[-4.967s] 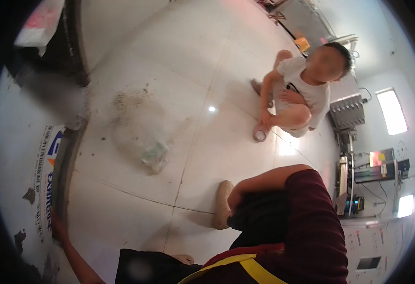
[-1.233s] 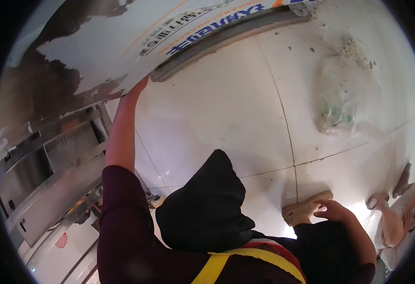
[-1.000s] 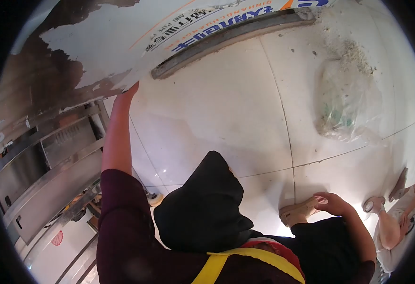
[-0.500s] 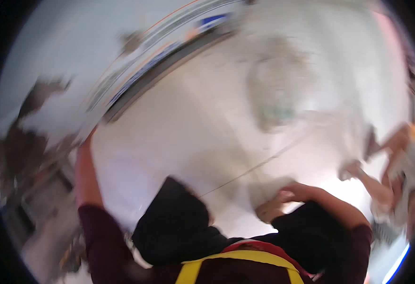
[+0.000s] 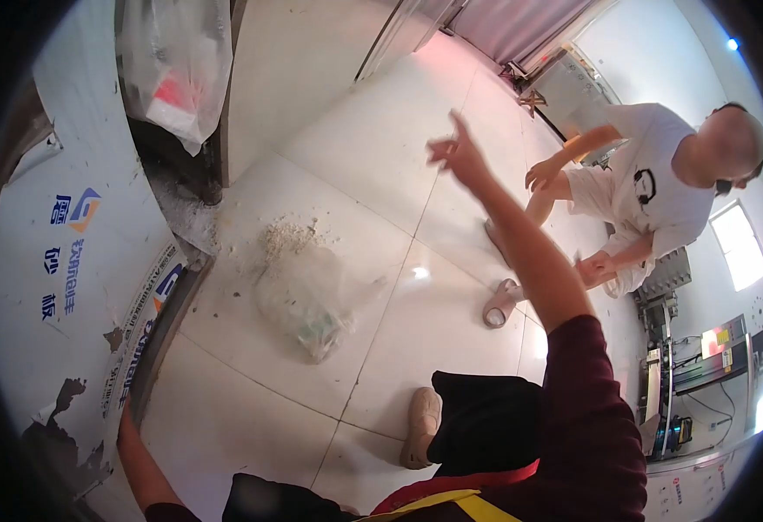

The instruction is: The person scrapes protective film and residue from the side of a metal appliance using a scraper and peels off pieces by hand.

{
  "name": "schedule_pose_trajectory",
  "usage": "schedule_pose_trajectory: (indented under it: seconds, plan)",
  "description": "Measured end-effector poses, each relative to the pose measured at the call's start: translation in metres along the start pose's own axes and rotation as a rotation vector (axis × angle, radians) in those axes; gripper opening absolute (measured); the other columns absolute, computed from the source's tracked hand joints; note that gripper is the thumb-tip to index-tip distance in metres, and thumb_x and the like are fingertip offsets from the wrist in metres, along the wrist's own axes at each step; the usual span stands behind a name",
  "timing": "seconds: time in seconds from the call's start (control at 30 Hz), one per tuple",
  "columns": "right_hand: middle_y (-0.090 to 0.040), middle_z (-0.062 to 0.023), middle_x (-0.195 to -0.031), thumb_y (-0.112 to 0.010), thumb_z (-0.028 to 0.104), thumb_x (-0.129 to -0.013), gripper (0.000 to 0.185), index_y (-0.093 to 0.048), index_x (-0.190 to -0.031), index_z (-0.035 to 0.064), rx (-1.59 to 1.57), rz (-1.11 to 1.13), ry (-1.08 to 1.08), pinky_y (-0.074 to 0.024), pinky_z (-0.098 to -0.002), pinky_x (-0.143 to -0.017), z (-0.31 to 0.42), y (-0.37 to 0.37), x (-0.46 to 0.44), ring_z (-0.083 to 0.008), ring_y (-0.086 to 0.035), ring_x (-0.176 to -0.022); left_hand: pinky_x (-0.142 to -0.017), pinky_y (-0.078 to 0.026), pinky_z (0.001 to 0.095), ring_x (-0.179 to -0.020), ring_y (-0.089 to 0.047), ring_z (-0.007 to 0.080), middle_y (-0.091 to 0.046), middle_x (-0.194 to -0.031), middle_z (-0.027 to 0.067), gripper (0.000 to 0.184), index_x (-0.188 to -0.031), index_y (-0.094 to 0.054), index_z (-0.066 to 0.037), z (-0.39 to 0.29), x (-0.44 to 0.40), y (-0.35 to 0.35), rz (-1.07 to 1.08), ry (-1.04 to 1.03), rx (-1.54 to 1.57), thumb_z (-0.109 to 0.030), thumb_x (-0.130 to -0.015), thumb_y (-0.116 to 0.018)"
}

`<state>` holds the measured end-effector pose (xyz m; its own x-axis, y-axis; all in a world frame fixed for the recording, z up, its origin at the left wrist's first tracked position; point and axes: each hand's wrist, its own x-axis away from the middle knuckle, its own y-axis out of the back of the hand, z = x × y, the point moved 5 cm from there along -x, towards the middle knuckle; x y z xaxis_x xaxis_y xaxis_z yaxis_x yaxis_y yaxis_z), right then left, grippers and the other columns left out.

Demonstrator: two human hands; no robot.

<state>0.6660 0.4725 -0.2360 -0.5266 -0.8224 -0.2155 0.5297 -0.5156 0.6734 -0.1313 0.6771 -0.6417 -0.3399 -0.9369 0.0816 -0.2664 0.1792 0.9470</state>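
Note:
My right hand (image 5: 461,158) is held out above the tiled floor with its index finger stretched out and the others partly bent. Nothing is in it. My left forearm (image 5: 142,465) reaches to the edge of a white printed panel (image 5: 94,252) with torn film and a blue and orange logo. The fingers of that hand are hidden at the panel's edge, so its grip does not show. On the floor between the panel and my right arm lies a clear plastic bag (image 5: 307,300), beside a heap of pale crumbs (image 5: 287,237).
At the right a person in white (image 5: 651,191) crouches low, one hand by a knee. Machines (image 5: 703,374) stand along the right wall. A plastic bag with something red (image 5: 177,78) hangs at top left, next to a pale cabinet side (image 5: 290,78).
My right hand has gone from beside my knee to stretched out forward. The view has turned toward the right and sharpened. The left arm still reaches to the panel.

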Motion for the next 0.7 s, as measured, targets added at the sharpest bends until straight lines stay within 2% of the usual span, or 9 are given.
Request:
schedule_pose_trajectory:
  seconds: [0.07,0.2,0.27,0.33,0.37,0.47,0.6,0.67,0.7]
  plan:
    - [-0.065,-0.01,-0.091,-0.066,0.025,-0.082,0.081,-0.014,-0.141,0.0036,-0.076,-0.105,0.016,-0.0503,-0.0273,-0.058,0.043,0.024,-0.019,-0.0149,-0.064,-0.073,-0.089,-0.039,0.0319,-0.104,-0.05,0.0203,-0.057,-0.114,0.0108,0.033,-0.119,-0.052,-0.002,-0.01,-0.002,-0.002,-0.008,-0.009,0.012,-0.017,-0.09,-0.053]
    - [-0.063,-0.0084,-0.1,-0.058,0.026,-0.087,0.063,-0.03,-0.138,0.0013,0.064,0.16,0.004,-0.0485,-0.0254,-0.069,0.058,-0.013,0.014,-0.0137,-0.062,-0.079,-0.09,-0.038,0.0316,-0.106,-0.049,0.0202,-0.056,-0.116,0.0109,0.033,-0.12,-0.051,-0.002,-0.024,0.01,0.011,0.024,0.001,0.011,-0.017,-0.091,-0.052]
    - [-0.062,-0.0073,-0.098,-0.058,0.023,-0.087,0.064,-0.028,-0.139,0.001,0.158,0.422,-0.13,-0.0469,-0.0255,-0.073,0.034,-0.041,0.057,-0.0126,-0.058,-0.082,-0.091,-0.038,0.0314,-0.107,-0.049,0.0202,-0.056,-0.116,0.011,0.034,-0.121,-0.051,-0.002,-0.039,0.006,0.018,0.047,0.013,0.025,-0.017,-0.091,-0.052]
    - [-0.061,-0.0067,-0.095,-0.058,0.019,-0.087,0.062,-0.029,-0.138,0.0016,-0.057,0.658,-0.197,-0.0455,-0.0259,-0.077,-0.032,-0.069,0.114,-0.0131,-0.057,-0.085,-0.092,-0.037,0.0313,-0.108,-0.048,0.0201,-0.055,-0.117,0.0111,0.034,-0.121,-0.051,-0.002,-0.044,-0.001,0.019,0.063,0.023,0.045,-0.018,-0.091,-0.051]
    - [-0.06,-0.0059,-0.093,-0.058,0.018,-0.086,0.059,-0.032,-0.136,0.0002,0.004,0.795,-0.324,-0.0439,-0.0257,-0.08,-0.066,-0.091,0.142,-0.0128,-0.055,-0.087,-0.092,-0.037,0.0312,-0.108,-0.048,0.0201,-0.055,-0.118,0.0111,0.034,-0.121,-0.051,-0.002,-0.048,-0.006,0.018,0.077,0.03,0.057,-0.018,-0.091,-0.051]
    - [-0.064,-0.0048,-0.088,-0.061,0.016,-0.084,0.048,-0.044,-0.125,-0.0022,0.138,1.169,-0.342,-0.0459,-0.0267,-0.078,-0.141,-0.114,0.248,-0.0127,-0.059,-0.083,-0.093,-0.037,0.0309,-0.11,-0.048,0.02,-0.055,-0.119,0.0113,0.034,-0.122,-0.05,-0.001,-0.051,-0.024,0.011,0.1,0.026,0.091,-0.018,-0.092,-0.05]
    - [-0.066,-0.0104,-0.092,-0.062,0.01,-0.083,0.045,-0.048,-0.123,-0.003,-0.081,1.238,-0.819,-0.0476,-0.0291,-0.079,-0.168,-0.111,0.347,-0.0158,-0.061,-0.086,-0.095,-0.036,0.0306,-0.112,-0.047,0.02,-0.054,-0.121,0.0114,0.035,-0.123,-0.049,-0.001,-0.059,-0.05,-0.003,0.118,-0.002,0.128,-0.018,-0.092,-0.049]
    - [-0.065,-0.0124,-0.095,-0.06,0.009,-0.084,0.043,-0.048,-0.123,-0.003,-0.231,1.229,-0.871,-0.0478,-0.0322,-0.08,-0.189,-0.108,0.374,-0.0188,-0.061,-0.088,-0.095,-0.035,0.0304,-0.113,-0.047,0.0199,-0.054,-0.122,0.0115,0.035,-0.124,-0.049,-0.001,-0.061,-0.069,-0.016,0.127,-0.021,0.151,-0.018,-0.093,-0.049]
    - [-0.065,-0.0129,-0.097,-0.061,0.011,-0.084,0.043,-0.048,-0.123,-0.0021,-0.185,1.259,-0.799,-0.0477,-0.0325,-0.082,-0.193,-0.108,0.381,-0.0198,-0.061,-0.09,-0.096,-0.035,0.0304,-0.113,-0.046,0.0199,-0.053,-0.122,0.0116,0.036,-0.124,-0.049,-0.001,-0.064,-0.076,-0.023,0.135,-0.026,0.159,-0.018,-0.093,-0.048]
